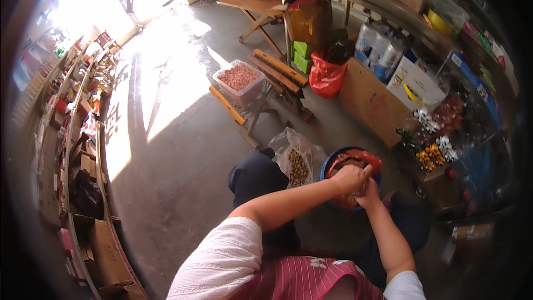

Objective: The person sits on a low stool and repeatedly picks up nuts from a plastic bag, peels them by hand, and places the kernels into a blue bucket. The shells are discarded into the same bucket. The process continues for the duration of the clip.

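Note:
My left hand (351, 178) and my right hand (368, 193) meet over a blue bucket (324, 171) lined with a red plastic bag (373, 159). Their fingers are bent together, and whatever lies between them is too small or hidden to make out. Below the hands the contents of the bucket are mostly covered. Left of the bucket, on the floor, a clear plastic bag (285, 141) stands with its mouth spread, holding unshelled peanuts (297, 167). Farther ahead a translucent plastic tub (245, 97) full of reddish shelled peanuts (238, 77) rests on a small folding stool (260, 117).
Folded wooden stools (279, 68) lie beside the tub, near a red plastic bag bundle (329, 77). Along the right, a cardboard box (372, 98) and canned drink packs (377, 52) crowd the floor. Loaded shelves (100, 166) line the left. Behind stands a wooden folding table (250, 4).

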Tool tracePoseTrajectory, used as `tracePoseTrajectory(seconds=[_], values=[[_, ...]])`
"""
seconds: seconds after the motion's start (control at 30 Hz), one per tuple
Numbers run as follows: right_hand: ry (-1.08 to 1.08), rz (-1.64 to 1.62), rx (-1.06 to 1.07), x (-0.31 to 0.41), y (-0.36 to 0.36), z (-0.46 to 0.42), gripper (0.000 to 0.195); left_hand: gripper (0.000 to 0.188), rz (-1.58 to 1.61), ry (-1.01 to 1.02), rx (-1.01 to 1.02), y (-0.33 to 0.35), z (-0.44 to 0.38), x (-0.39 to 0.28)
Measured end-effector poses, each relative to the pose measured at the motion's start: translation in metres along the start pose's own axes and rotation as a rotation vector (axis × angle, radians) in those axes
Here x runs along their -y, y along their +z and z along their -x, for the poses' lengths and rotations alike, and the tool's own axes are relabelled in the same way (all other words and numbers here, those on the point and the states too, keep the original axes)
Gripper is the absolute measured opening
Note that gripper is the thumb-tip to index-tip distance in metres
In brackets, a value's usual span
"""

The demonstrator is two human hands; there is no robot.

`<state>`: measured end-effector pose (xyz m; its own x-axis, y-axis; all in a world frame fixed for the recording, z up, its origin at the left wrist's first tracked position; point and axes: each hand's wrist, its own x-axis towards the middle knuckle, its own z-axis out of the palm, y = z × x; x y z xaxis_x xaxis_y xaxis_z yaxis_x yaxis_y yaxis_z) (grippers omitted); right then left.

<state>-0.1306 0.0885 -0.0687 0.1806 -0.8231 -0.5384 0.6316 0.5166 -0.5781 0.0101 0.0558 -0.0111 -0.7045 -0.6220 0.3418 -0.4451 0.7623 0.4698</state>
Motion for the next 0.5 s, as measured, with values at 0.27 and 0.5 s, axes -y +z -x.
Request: tracePoseTrajectory(seconds=[0.27,0.5], values=[[-0.065,-0.019,-0.063,0.013,0.002,0.005,0.017,0.032,0.52,-0.192,0.017,-0.002,-0.016,0.028],[-0.105,-0.051,-0.06,0.021,0.01,0.01,0.032,0.017,0.754,-0.482,0.236,-0.034,-0.021,0.01]])
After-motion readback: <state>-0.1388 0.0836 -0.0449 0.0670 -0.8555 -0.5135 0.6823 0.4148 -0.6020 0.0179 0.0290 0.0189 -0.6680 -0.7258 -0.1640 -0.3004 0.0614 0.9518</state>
